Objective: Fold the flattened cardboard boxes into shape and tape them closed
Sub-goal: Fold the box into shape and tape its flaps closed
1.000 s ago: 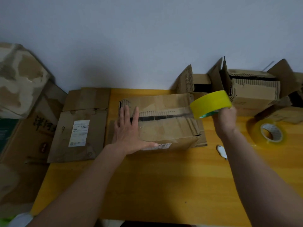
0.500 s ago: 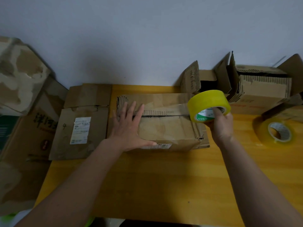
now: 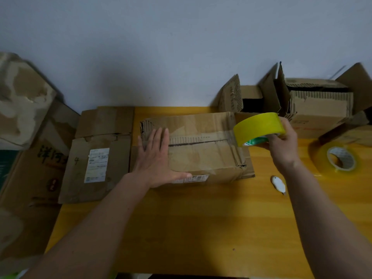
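A folded cardboard box [image 3: 203,158] lies on the yellow table [image 3: 191,228], its two top flaps meeting along a dark seam. My left hand [image 3: 157,158] presses flat on the left end of the box top, fingers straight, thumb along the front edge. My right hand [image 3: 281,143] grips a yellow tape roll [image 3: 259,127] held over the box's right end. A clear strip of tape appears to run from the roll along the seam.
A flattened box [image 3: 94,158] with a white label lies at the table's left edge. Two open boxes [image 3: 318,105] stand at the back right. A second tape roll [image 3: 340,160] lies at the right. A small white cutter [image 3: 278,183] rests near my right wrist.
My right hand with the yellow roll dipped toward the box's right end and has come back up a little to the right. My left hand has stayed pressed on the box.
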A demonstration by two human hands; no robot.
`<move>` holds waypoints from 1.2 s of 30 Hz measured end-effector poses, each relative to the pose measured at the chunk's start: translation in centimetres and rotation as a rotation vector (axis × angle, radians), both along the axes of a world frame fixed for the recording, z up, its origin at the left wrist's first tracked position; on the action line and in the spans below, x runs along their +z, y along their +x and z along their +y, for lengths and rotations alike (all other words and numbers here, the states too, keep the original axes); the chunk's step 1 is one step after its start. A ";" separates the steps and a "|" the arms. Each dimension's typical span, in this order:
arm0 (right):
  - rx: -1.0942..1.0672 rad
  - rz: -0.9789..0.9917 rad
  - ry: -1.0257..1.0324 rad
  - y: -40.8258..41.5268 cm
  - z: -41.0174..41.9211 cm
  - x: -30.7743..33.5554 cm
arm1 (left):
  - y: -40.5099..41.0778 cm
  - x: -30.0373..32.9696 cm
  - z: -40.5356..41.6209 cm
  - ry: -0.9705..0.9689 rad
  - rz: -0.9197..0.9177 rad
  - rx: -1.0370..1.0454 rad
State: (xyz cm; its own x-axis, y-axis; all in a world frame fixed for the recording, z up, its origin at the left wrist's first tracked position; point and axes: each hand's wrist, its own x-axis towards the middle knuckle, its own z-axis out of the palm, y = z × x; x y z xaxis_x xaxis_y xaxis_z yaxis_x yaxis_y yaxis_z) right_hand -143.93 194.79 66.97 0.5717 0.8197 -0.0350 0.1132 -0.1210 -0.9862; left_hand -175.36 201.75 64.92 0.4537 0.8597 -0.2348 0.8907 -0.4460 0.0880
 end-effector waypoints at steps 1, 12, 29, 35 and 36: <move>-0.007 -0.022 -0.002 0.0 0.1 0.0 | 0.0 0.0 0.0 -0.007 -0.003 0.002; -0.209 -0.412 -0.071 0.8 0.8 0.5 | 0.0 0.0 -0.1 -0.020 -0.019 0.017; -0.154 -0.209 -0.117 0.9 -0.2 -4.2 | 0.3 0.5 0.9 -0.037 -0.078 -0.033; -0.137 -0.060 -0.079 0.6 -0.6 -4.6 | 0.8 0.9 1.2 -0.043 0.067 -0.068; -0.126 -0.041 -0.073 0.3 -0.7 -4.6 | 1.3 0.8 0.8 -0.037 0.078 -0.062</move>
State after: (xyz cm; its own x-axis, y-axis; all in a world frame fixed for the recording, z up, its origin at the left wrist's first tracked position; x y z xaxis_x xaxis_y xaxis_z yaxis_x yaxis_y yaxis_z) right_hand -143.66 194.07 62.42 0.6720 0.7375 -0.0666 0.1322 -0.2080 -0.9692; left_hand -174.05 202.56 65.75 0.4849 0.8204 -0.3030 0.8662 -0.4983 0.0373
